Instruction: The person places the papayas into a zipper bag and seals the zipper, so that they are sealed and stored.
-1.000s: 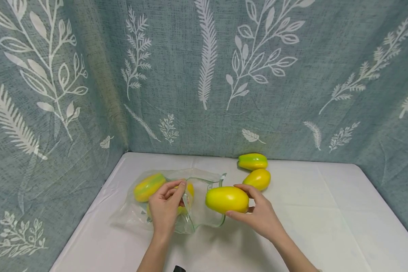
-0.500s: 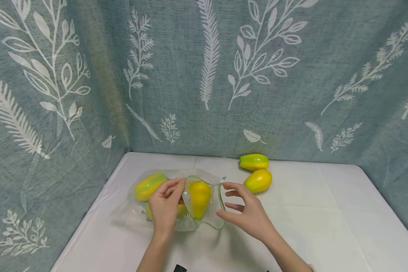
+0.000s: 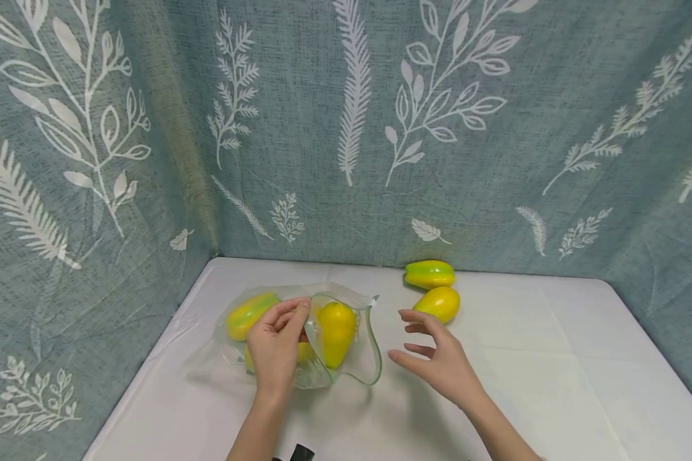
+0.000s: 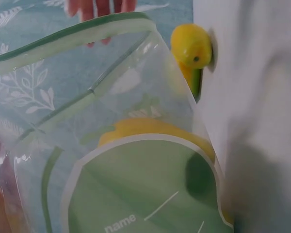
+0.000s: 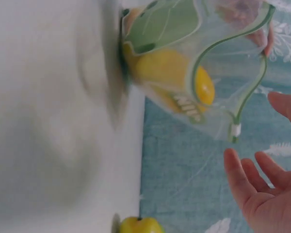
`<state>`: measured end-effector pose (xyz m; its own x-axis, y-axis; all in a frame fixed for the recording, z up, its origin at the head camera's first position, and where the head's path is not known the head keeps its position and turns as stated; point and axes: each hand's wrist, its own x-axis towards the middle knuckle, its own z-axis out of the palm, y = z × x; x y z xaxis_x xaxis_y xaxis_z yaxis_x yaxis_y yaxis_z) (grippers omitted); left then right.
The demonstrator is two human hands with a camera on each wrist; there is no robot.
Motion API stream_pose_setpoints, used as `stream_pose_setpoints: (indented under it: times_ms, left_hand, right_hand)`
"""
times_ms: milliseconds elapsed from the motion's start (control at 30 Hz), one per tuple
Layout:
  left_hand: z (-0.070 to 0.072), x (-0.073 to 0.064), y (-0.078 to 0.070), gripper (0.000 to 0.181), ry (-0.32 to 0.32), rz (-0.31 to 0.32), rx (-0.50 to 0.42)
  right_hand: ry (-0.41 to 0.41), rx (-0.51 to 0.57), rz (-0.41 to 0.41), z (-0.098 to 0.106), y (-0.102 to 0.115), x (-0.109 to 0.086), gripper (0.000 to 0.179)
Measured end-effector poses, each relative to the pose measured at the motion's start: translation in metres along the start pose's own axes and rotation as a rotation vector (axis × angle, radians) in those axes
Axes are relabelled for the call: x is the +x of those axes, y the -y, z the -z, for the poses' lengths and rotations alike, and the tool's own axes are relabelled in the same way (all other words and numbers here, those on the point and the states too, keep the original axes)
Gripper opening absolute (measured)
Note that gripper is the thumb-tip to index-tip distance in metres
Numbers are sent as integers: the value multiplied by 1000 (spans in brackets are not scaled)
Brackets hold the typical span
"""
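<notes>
A clear zip bag with a green-edged mouth lies on the left half of the table, its mouth spread toward the right. My left hand pinches the rim of this bag between thumb and fingers. Just inside the mouth is a yellow papaya. Deeper in the bag lies a yellow-green papaya, and more yellow shows partly behind my left hand. To the right of the mouth, apart from it, my right hand holds nothing, its fingers spread and loosely bent. A green label covers much of the bag in the left wrist view.
Two more papayas rest outside the bag near the back edge: a green-yellow papaya and, in front of it, a yellow papaya. A white cloth covers the table. Patterned teal curtains hang behind and at the sides.
The right hand carried a yellow papaya to the bag's mouth and let it go inside. It has since drawn back to the right. My left hand keeps its pinch on the rim.
</notes>
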<state>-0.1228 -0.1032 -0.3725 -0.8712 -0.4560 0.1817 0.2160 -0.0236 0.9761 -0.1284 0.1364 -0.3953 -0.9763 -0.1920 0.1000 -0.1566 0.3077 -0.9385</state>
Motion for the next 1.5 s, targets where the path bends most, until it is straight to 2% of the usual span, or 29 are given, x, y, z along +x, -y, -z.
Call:
stream_pose_setpoints:
  times_ms: [267, 633, 800, 1100, 1267, 1500]
  left_hand:
    - [0, 4, -7, 20, -5, -19, -24]
    - [-1, 12, -13, 14, -39, -82, -76]
    - [1, 13, -15, 14, -41, -109, -72]
    - [4, 14, -15, 14, -30, -107, -85]
    - [5, 14, -15, 15, -30, -108, -79]
    - [6, 13, -15, 16, -28, -100, -82]
  right_hand:
    - [-19, 7, -6, 11, -13, 1, 61]
    - [-76, -62, -61, 27, -29, 7, 64]
    - [-113, -117, -80, 36, -38, 12, 63]
    - [-168, -196, -103, 55, -61, 26, 68]
    - [-151, -235, -109, 65, -74, 37, 76]
    - [-136, -244, -169, 71, -86, 47, 83]
